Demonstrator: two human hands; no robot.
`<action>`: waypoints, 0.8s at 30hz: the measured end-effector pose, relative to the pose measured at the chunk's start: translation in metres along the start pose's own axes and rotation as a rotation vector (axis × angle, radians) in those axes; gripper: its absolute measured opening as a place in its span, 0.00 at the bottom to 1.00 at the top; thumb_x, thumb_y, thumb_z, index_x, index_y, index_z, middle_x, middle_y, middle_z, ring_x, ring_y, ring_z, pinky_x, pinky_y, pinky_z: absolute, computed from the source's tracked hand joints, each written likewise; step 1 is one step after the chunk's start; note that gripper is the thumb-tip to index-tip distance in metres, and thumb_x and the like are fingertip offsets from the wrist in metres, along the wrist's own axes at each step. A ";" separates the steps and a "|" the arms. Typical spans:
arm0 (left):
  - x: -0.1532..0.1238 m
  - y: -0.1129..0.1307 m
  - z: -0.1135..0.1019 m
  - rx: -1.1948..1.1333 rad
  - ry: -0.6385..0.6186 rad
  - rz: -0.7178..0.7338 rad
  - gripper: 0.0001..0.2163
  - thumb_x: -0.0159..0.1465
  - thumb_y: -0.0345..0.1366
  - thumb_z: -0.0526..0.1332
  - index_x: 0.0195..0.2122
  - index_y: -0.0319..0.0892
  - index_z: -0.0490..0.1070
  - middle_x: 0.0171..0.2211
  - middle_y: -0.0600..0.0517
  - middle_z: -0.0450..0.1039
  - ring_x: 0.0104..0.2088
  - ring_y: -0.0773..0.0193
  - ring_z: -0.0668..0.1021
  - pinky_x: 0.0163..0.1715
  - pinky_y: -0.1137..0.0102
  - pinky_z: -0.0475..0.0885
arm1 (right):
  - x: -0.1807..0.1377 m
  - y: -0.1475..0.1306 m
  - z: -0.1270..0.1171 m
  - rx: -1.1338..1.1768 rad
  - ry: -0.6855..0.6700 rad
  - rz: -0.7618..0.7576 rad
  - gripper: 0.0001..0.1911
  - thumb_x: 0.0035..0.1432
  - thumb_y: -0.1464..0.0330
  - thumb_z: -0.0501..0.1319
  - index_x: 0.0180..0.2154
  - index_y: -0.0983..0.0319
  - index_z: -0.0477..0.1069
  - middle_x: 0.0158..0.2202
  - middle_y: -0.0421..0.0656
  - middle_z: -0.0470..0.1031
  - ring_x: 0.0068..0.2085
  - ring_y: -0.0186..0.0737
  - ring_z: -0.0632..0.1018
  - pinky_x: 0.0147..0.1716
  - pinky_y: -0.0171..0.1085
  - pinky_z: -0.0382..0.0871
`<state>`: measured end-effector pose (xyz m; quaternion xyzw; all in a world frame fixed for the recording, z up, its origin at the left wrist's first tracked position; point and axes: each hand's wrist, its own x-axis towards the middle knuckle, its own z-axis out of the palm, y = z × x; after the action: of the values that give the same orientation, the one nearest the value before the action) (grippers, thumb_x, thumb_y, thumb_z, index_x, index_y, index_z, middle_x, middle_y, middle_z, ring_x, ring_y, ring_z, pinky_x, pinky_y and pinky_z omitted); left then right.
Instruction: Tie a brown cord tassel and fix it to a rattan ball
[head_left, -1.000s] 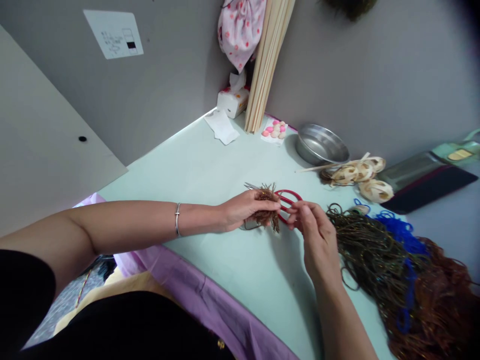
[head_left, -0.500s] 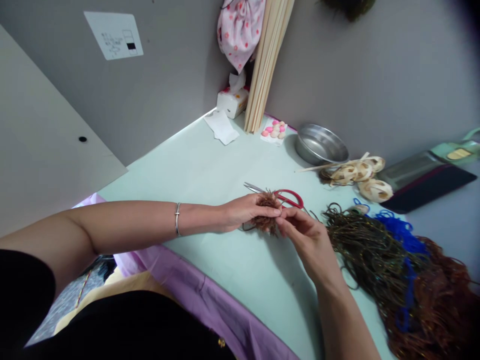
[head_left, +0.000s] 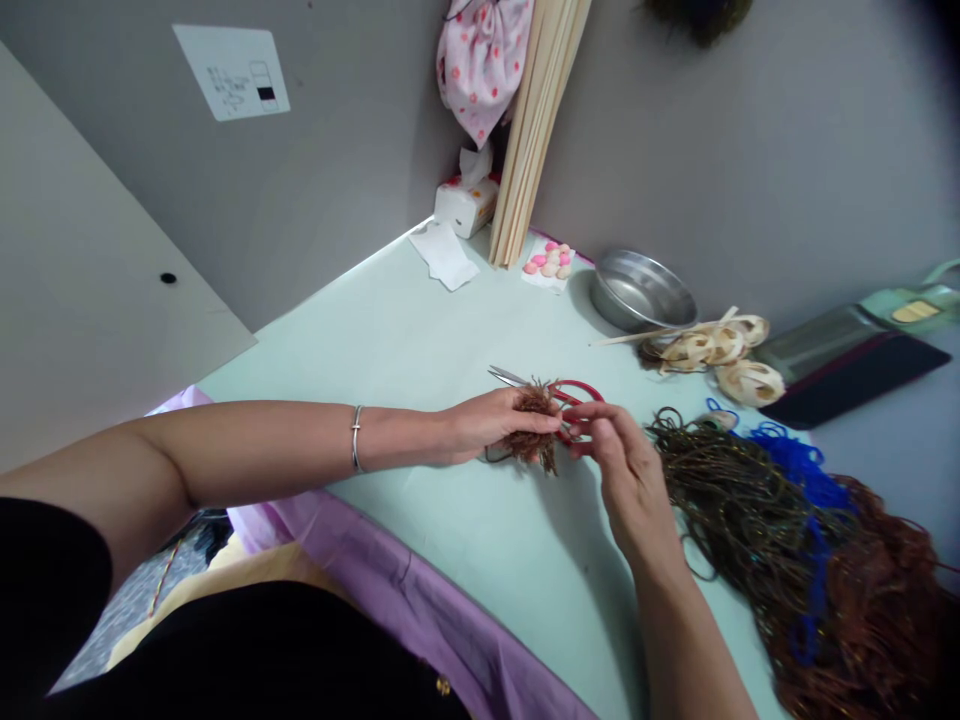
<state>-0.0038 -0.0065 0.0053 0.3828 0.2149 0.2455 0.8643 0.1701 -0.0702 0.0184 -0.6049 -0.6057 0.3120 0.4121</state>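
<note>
My left hand (head_left: 480,422) reaches across from the left, its thumb pressed over a frayed bundle of brown yarn (head_left: 537,398). Cut ends of the yarn stick out above and below the thumb. Just to the right is my right hand (head_left: 628,470), its thumb and fingers apart and the fingertips close to the bundle. Whether a fine strand lies at those fingertips is too small to tell. Behind the bundle, scissors with red handles (head_left: 583,386) lie on the table, blades pointing left; the hands and yarn partly cover them.
On the right lie loose heaps of dark green yarn (head_left: 739,490), blue yarn (head_left: 806,465) and brown yarn (head_left: 892,600). Farther back are a metal bowl (head_left: 645,290), pale coiled strips (head_left: 724,345), pink and cream pieces (head_left: 551,260), wooden strips (head_left: 536,130) and a tissue pack (head_left: 465,205).
My right hand has let go at the yarn bundle and drawn slightly right, its fingers spreading from a pinch. My left hand keeps its hold in the same place.
</note>
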 end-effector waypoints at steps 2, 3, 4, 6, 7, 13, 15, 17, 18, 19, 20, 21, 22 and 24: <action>0.000 0.000 0.000 0.009 -0.004 0.004 0.07 0.61 0.35 0.65 0.34 0.39 0.67 0.25 0.56 0.70 0.22 0.73 0.73 0.26 0.75 0.65 | 0.000 -0.001 0.001 0.050 -0.124 0.010 0.13 0.63 0.57 0.60 0.35 0.59 0.71 0.30 0.40 0.70 0.32 0.38 0.71 0.32 0.36 0.65; 0.000 -0.001 0.000 0.018 0.004 0.000 0.07 0.61 0.35 0.65 0.34 0.39 0.67 0.25 0.56 0.70 0.22 0.73 0.73 0.26 0.75 0.65 | 0.000 -0.001 0.001 0.063 -0.139 0.021 0.13 0.62 0.58 0.61 0.32 0.60 0.71 0.28 0.39 0.69 0.31 0.37 0.70 0.32 0.36 0.64; 0.000 -0.001 -0.001 0.028 0.015 -0.005 0.07 0.61 0.35 0.65 0.34 0.39 0.67 0.25 0.56 0.70 0.22 0.73 0.73 0.26 0.75 0.65 | 0.000 0.000 0.001 0.065 -0.121 0.035 0.13 0.62 0.58 0.62 0.31 0.60 0.71 0.27 0.38 0.68 0.30 0.36 0.69 0.31 0.36 0.63; 0.001 -0.002 -0.002 0.041 0.041 -0.010 0.07 0.61 0.34 0.64 0.33 0.38 0.67 0.25 0.56 0.69 0.22 0.73 0.73 0.26 0.75 0.65 | 0.000 0.004 -0.001 0.004 -0.004 0.051 0.12 0.61 0.59 0.62 0.31 0.60 0.71 0.26 0.39 0.68 0.29 0.36 0.68 0.30 0.36 0.62; 0.001 -0.002 -0.002 0.041 0.051 -0.007 0.07 0.61 0.35 0.65 0.33 0.38 0.67 0.25 0.56 0.69 0.22 0.73 0.73 0.26 0.75 0.66 | 0.000 0.006 -0.002 -0.064 0.079 0.040 0.12 0.60 0.59 0.63 0.31 0.60 0.71 0.27 0.39 0.69 0.29 0.37 0.69 0.30 0.37 0.63; 0.001 0.000 -0.001 0.020 0.061 0.001 0.08 0.60 0.35 0.65 0.33 0.38 0.67 0.24 0.56 0.69 0.22 0.73 0.73 0.25 0.76 0.66 | 0.000 0.005 -0.005 -0.153 0.268 -0.019 0.13 0.63 0.57 0.59 0.41 0.59 0.72 0.37 0.45 0.74 0.37 0.42 0.74 0.36 0.39 0.67; 0.000 0.000 0.000 0.007 0.050 0.004 0.07 0.60 0.34 0.65 0.34 0.38 0.68 0.24 0.56 0.70 0.22 0.73 0.73 0.25 0.76 0.66 | 0.000 0.001 -0.002 -0.012 0.095 0.012 0.14 0.63 0.56 0.59 0.43 0.58 0.72 0.39 0.44 0.75 0.37 0.41 0.74 0.37 0.39 0.68; 0.000 0.001 0.001 0.008 0.041 0.005 0.07 0.61 0.34 0.65 0.34 0.38 0.68 0.25 0.56 0.70 0.22 0.73 0.73 0.25 0.76 0.66 | -0.001 0.001 0.000 0.053 -0.078 0.040 0.12 0.61 0.57 0.62 0.40 0.59 0.73 0.38 0.44 0.75 0.37 0.41 0.74 0.37 0.38 0.68; 0.000 0.001 0.001 0.014 0.042 0.005 0.07 0.61 0.34 0.65 0.34 0.38 0.67 0.25 0.56 0.69 0.22 0.74 0.73 0.25 0.77 0.66 | -0.001 0.001 0.000 0.036 -0.096 0.051 0.11 0.60 0.58 0.62 0.37 0.59 0.73 0.37 0.43 0.75 0.35 0.40 0.74 0.36 0.38 0.67; 0.000 0.001 0.000 0.022 0.046 0.003 0.07 0.61 0.34 0.65 0.33 0.38 0.67 0.25 0.56 0.69 0.22 0.74 0.73 0.26 0.76 0.66 | 0.000 0.003 0.000 -0.010 -0.052 0.057 0.10 0.60 0.59 0.63 0.35 0.60 0.73 0.34 0.43 0.74 0.34 0.40 0.73 0.34 0.38 0.67; 0.000 0.000 0.000 0.030 0.051 0.000 0.07 0.61 0.34 0.65 0.33 0.38 0.67 0.25 0.56 0.68 0.22 0.74 0.73 0.27 0.76 0.67 | 0.000 0.005 -0.001 -0.074 0.036 0.061 0.10 0.59 0.60 0.63 0.33 0.60 0.72 0.32 0.42 0.73 0.32 0.39 0.72 0.33 0.37 0.66; 0.000 0.000 -0.001 0.034 0.054 -0.004 0.07 0.61 0.34 0.64 0.32 0.38 0.66 0.25 0.57 0.68 0.22 0.73 0.73 0.27 0.76 0.67 | 0.000 0.007 -0.003 -0.136 0.148 0.063 0.10 0.59 0.61 0.63 0.32 0.60 0.72 0.30 0.41 0.72 0.31 0.39 0.71 0.31 0.37 0.65; 0.001 0.000 -0.001 0.033 0.057 -0.007 0.07 0.61 0.34 0.64 0.32 0.38 0.66 0.25 0.57 0.68 0.22 0.73 0.73 0.27 0.76 0.67 | 0.001 0.008 -0.005 -0.172 0.252 0.062 0.10 0.58 0.61 0.63 0.31 0.60 0.71 0.29 0.40 0.71 0.29 0.38 0.70 0.30 0.37 0.64; 0.001 0.000 -0.001 0.021 0.057 -0.013 0.07 0.61 0.33 0.64 0.33 0.38 0.66 0.25 0.57 0.68 0.22 0.73 0.73 0.27 0.75 0.67 | 0.002 0.009 -0.009 -0.146 0.336 0.064 0.10 0.59 0.59 0.63 0.33 0.60 0.71 0.29 0.40 0.71 0.28 0.37 0.70 0.29 0.37 0.63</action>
<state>-0.0037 -0.0051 0.0046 0.3831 0.2447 0.2484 0.8554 0.1819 -0.0686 0.0151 -0.6958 -0.5298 0.1749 0.4524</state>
